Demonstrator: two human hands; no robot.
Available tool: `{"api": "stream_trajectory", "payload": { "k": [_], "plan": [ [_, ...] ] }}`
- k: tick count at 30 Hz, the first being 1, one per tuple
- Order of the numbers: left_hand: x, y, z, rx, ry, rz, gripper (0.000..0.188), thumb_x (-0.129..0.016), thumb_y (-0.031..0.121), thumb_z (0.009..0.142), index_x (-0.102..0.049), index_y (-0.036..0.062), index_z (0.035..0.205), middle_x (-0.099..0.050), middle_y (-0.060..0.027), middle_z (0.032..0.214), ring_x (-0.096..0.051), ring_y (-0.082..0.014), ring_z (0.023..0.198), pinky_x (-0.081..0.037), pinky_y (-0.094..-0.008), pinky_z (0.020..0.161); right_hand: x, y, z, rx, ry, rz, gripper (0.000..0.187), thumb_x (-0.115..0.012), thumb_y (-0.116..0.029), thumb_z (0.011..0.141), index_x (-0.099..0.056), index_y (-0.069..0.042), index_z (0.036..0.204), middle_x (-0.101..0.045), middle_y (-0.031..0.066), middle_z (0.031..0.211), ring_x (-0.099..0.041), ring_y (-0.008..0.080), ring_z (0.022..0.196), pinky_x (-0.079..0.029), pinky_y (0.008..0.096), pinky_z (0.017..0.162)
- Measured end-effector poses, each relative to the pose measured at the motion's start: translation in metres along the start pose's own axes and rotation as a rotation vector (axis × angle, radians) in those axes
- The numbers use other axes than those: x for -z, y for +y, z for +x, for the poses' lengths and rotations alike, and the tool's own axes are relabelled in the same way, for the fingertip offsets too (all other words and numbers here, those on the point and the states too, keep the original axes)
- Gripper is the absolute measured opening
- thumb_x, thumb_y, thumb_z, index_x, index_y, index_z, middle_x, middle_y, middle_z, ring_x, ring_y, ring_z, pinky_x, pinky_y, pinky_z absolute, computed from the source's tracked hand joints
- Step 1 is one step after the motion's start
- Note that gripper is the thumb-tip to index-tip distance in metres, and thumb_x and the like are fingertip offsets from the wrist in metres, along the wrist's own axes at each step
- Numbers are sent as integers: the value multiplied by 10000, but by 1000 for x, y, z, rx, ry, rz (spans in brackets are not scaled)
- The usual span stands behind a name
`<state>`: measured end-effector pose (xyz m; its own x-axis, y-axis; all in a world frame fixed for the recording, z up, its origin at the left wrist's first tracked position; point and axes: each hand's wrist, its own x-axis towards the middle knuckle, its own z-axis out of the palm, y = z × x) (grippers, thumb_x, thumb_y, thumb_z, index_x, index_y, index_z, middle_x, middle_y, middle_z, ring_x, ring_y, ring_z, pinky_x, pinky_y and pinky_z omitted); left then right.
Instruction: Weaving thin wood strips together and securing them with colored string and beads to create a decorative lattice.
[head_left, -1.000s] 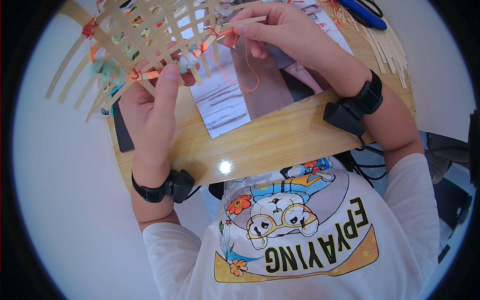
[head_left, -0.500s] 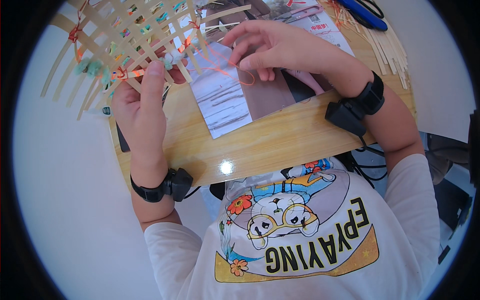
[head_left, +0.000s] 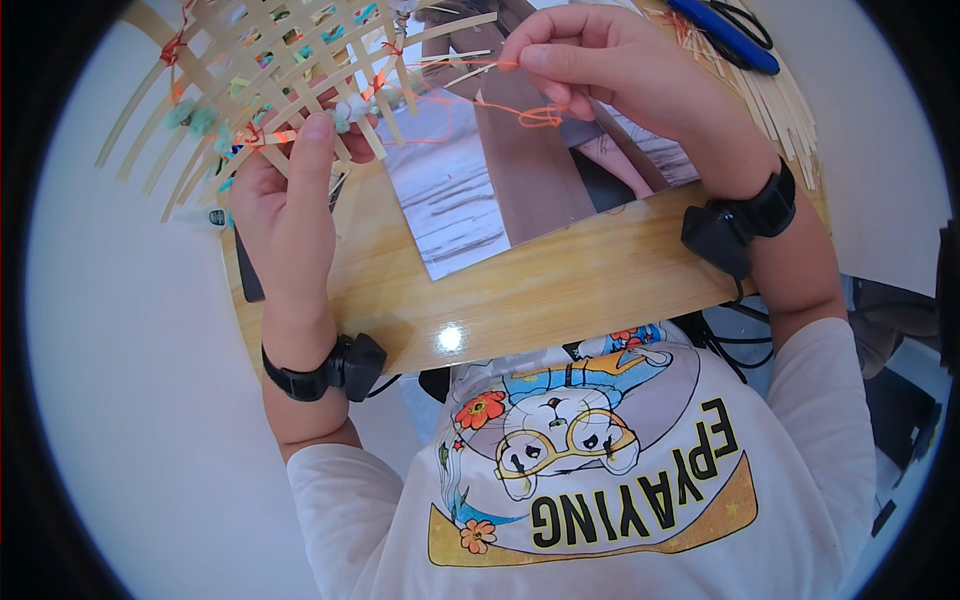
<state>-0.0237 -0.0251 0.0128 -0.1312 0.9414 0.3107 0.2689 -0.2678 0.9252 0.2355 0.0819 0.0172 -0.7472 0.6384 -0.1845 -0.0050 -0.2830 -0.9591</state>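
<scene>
thread (head_left: 540,120) between right fingers (head_left: 540,57), woven lattice (head_left: 290,82) between left fingers (head_left: 313,145)

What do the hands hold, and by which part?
The left hand holds the woven strips by their near edge; the right hand pinches the orange thread, away from the strips.

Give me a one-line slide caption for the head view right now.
Left hand grips a weave of pale strips; right hand pinches orange thread over the table.

Free room over near tabletop (head_left: 560,285), orange thread (head_left: 540,117), woven strips (head_left: 303,92) obstructing beyond
</scene>
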Motion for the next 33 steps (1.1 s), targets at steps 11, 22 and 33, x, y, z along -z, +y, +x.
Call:
{"api": "stream_trajectory", "payload": {
  "k": [11, 22, 33],
  "plan": [
    [1, 5, -2, -18, 110, 155, 229, -550, 146, 957, -632, -30, 1078, -665, -72, 906, -597, -113, 796, -450, -252, 704, 18, -1, -9, -252, -380, -429, 162, -524, -146, 954, -568, -12, 1034, -706, 132, 813, -586, 98, 445, -453, 209, 413],
    [0, 13, -6, -59, 79, 178, 254, -507, 113, 966, -613, -70, 1107, -665, -120, 1028, -628, -155, 882, -497, -300, 772, 39, -6, -10, -132, 128, -1016, 160, -555, -126, 929, -662, -38, 1009, -641, 16, 679, -528, 78, 504, -439, 221, 477],
    [1, 7, -7, -2, 123, 15, 251, -497, 107, 970, -567, -84, 1117, -636, -172, 1089, -659, -236, 936, -555, -366, 813, 22, -32, 8, 242, 360, -772, 162, -609, -115, 910, -696, -31, 1017, -689, 12, 897, -584, 69, 735, -480, 217, 653]
  ]
}}
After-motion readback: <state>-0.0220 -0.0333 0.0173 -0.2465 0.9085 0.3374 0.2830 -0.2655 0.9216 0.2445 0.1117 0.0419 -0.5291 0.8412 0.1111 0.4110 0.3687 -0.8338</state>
